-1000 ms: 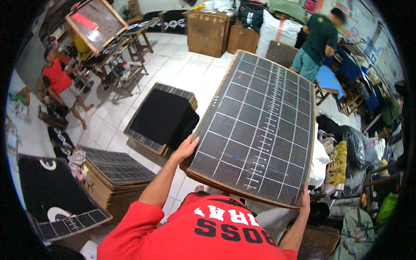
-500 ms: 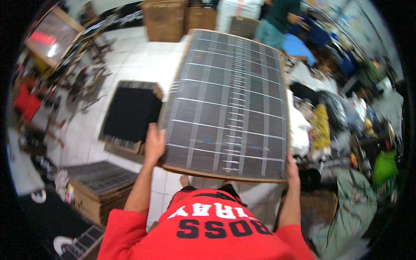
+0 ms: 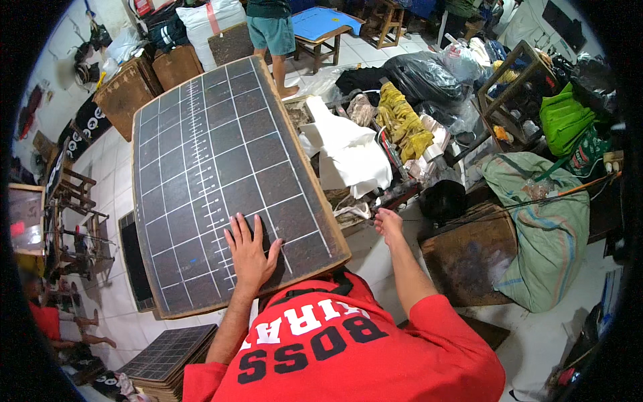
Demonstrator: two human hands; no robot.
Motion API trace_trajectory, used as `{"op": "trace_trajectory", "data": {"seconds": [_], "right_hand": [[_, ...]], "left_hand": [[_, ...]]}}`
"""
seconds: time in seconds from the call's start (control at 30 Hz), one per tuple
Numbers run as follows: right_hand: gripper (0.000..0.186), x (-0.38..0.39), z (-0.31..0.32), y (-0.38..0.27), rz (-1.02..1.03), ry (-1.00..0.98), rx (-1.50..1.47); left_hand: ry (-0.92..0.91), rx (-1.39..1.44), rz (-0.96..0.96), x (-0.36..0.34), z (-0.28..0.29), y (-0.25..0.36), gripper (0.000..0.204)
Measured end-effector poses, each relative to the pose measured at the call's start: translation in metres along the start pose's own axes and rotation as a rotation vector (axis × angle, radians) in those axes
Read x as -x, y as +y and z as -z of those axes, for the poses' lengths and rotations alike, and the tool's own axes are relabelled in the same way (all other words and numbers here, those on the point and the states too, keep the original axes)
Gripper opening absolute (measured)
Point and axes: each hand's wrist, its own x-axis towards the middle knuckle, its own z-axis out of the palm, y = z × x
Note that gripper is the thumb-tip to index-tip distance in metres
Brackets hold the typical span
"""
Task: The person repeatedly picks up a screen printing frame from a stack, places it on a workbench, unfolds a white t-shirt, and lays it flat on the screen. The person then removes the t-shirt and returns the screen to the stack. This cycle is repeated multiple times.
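Since a second ago the dark gridded board (image 3: 221, 181) has swung left and lies flat before the person, left hand (image 3: 249, 251) spread open on it to steady it, right hand (image 3: 388, 222) released, loosely open beside its edge.

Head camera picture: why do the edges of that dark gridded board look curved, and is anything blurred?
Head view: fisheye lens bends the dark white-gridded board toward the rim, black corners frame the picture; left hand and right hand look sharp; lighting even, without strong glare.
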Motion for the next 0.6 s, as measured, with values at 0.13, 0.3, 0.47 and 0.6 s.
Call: {"op": "trace_trajectory", "data": {"seconds": [0.13, 0.3, 0.47, 0.6], "right_hand": [[0.051, -0.037, -0.008, -0.025, 0.669, 0.202, 0.530], [0.065, -0.044, -0.033, -0.074, 1.277, 0.133, 0.899], [0.020, -0.035, -0.064, -0.166, 0.973, -0.354, 0.811], [0.036, 0.063, -0.103, -0.227, 0.678, -0.598, -0.142]], "left_hand": [[-0.047, 0.010, 0.093, -0.007, 0.005, 0.013, 0.075], [-0.033, 0.024, 0.080, -0.008, 0.006, 0.012, 0.077], [0.007, 0.066, 0.094, -0.008, 0.007, 0.012, 0.074], [-0.082, 0.150, 0.219, -0.021, 0.030, 0.016, 0.068]]}}
